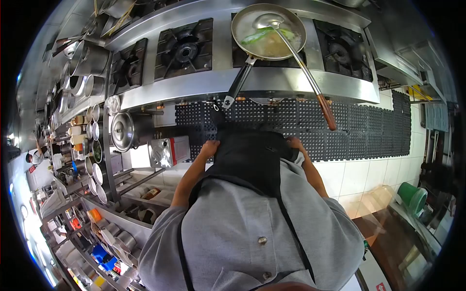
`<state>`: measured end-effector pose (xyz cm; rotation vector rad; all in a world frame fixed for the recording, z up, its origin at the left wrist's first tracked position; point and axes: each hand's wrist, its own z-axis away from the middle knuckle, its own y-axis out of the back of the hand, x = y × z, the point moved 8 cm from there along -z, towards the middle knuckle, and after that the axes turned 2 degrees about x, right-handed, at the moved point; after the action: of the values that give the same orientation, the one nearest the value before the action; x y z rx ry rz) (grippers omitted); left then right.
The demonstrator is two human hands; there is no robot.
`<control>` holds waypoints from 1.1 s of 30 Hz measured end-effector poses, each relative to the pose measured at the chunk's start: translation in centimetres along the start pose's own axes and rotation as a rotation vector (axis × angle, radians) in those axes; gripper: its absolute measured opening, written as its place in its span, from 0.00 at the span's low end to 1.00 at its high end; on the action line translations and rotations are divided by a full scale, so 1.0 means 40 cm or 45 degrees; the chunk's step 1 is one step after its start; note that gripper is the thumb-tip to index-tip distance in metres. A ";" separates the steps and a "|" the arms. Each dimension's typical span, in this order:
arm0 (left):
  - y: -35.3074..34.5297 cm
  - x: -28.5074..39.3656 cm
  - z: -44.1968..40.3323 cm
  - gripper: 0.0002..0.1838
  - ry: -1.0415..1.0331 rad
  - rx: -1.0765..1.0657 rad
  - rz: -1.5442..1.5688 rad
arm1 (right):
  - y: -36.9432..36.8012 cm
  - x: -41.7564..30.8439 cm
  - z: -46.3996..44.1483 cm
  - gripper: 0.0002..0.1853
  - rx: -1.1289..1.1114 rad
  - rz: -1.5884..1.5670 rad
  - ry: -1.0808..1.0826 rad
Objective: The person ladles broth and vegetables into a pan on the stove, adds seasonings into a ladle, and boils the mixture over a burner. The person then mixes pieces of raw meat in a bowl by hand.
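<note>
My left hand (209, 148) is closed at the left edge of the black apron (245, 155) I wear. At the apron's right side, my right hand (294, 142) is also closed on the cloth, its fingers partly hidden. Beyond both hands, a frying pan (270, 52) sits on a burner with pale liquid and a long green piece of food in it. A ladle (303, 65) rests with its bowl in the liquid, its wooden handle sticking out past the stove's front. The pan's black handle (240, 82) points toward me; neither hand touches it.
More burners (185, 48) flank the pan on the steel stove. A lidded pot (124, 131) and a metal tin (170, 151) stand at the left, beside shelves of pots and containers. Black rubber matting (359, 131) covers the floor. A green bin (412, 196) is at the right.
</note>
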<state>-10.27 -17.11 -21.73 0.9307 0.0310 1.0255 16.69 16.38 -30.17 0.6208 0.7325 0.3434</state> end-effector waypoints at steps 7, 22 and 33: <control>0.013 -0.020 0.023 0.23 0.296 0.044 0.308 | -0.024 0.017 -0.006 0.19 -0.079 -0.010 -0.010; 0.048 0.024 0.042 0.25 0.369 0.035 0.406 | -0.027 0.032 -0.013 0.18 -0.008 -0.022 0.077; 0.018 -0.005 0.028 0.26 0.513 -0.084 0.534 | -0.001 0.015 0.014 0.18 -0.001 0.000 -0.018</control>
<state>-10.42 -17.84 -20.61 0.6697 0.1416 1.5841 17.51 16.43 -30.18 0.6217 0.7188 0.3390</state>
